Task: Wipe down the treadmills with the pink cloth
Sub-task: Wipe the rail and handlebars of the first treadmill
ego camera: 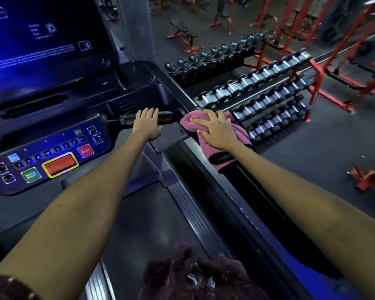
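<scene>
Wiping the treadmill's right side rail, dumbbell rack just beyond.

The right hand lies flat, fingers spread, pressing the pink cloth onto the rail's top end; the left hand rests, fingers straight, over the front handlebar. A loose cloth end overhangs the rail's outer edge; it could slide off.

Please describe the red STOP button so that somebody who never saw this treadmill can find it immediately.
Start at the big glowing blue screen of the treadmill and go down to the sloped dark control panel under it. The small red square STOP button sits near the panel's right end, just right of the wide red bar with the yellow border. Only it carries the white word STOP.
</scene>
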